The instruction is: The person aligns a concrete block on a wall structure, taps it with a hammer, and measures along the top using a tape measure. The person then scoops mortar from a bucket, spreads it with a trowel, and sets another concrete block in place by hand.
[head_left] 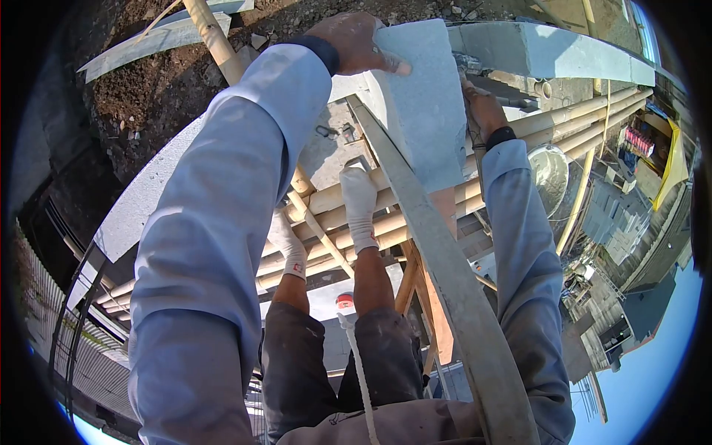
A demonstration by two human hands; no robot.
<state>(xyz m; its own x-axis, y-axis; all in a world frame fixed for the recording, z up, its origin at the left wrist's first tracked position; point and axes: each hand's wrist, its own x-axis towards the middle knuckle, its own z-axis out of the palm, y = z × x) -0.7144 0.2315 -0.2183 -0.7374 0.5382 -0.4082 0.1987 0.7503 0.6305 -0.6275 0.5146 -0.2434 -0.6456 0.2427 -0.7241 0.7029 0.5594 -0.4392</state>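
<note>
A pale grey lightweight concrete block (426, 104) stands at the top of the wall, in front of me. My left hand (352, 44) is closed on its upper left edge, the thumb lying along the near side. Beside the block's right edge is my right hand (483, 110), its fingers curled round something I cannot make out. A thin dark length shows just below that hand. From the block's left side a long grey plank (452, 274) slants down past my right arm.
Beneath my socked feet (360, 200) run several bamboo poles (326, 200), high above the ground. Pale block wall continues on the left (152, 196) and right (571, 52). A mortar-smeared bucket (547, 178) is at right. A white rope (360, 371) hangs before me.
</note>
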